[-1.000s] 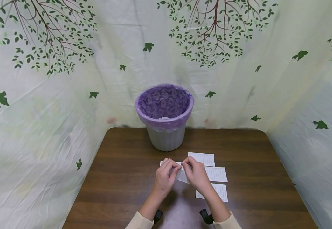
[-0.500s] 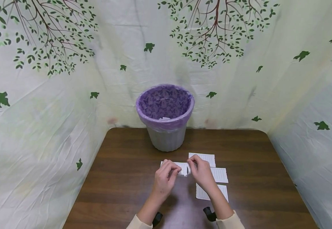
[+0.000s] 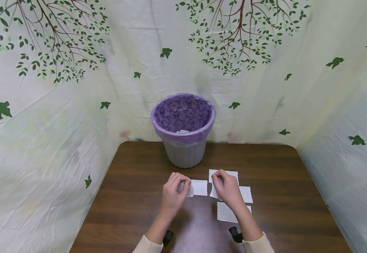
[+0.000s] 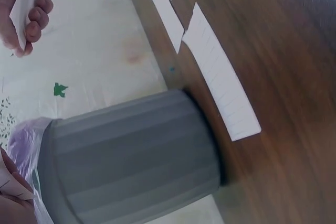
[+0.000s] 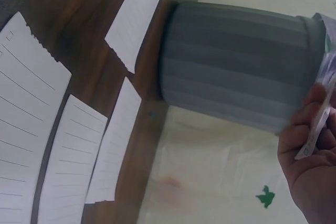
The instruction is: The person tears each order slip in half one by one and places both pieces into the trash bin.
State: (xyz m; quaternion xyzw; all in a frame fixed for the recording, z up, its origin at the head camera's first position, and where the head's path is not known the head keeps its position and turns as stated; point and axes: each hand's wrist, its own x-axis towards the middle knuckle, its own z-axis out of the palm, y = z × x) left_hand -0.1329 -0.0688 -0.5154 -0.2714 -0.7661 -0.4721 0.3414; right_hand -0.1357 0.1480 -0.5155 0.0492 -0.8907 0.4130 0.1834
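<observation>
In the head view my left hand (image 3: 172,194) pinches a small piece of white paper (image 3: 190,192) between thumb and fingers. My right hand (image 3: 228,189) pinches another piece of paper (image 3: 214,193). The hands are apart, raised over the table. Below them lie several lined paper pieces: a left strip (image 3: 200,188), a far strip (image 3: 233,173), a middle strip (image 3: 246,194) and a near strip (image 3: 226,213). Some have ragged, torn edges in the right wrist view. The right hand partly covers the far and middle strips.
A grey bin (image 3: 185,154) with a purple liner (image 3: 183,135) stands behind the hands near the table's back edge. White scraps (image 3: 182,131) show inside it. The brown table (image 3: 133,182) is bordered by pale curtains (image 3: 126,70) with leaf prints.
The hands were close together at one piece of paper. They have moved apart, left hand leftward and right hand rightward, and the paper has been torn into two, one part in each hand.
</observation>
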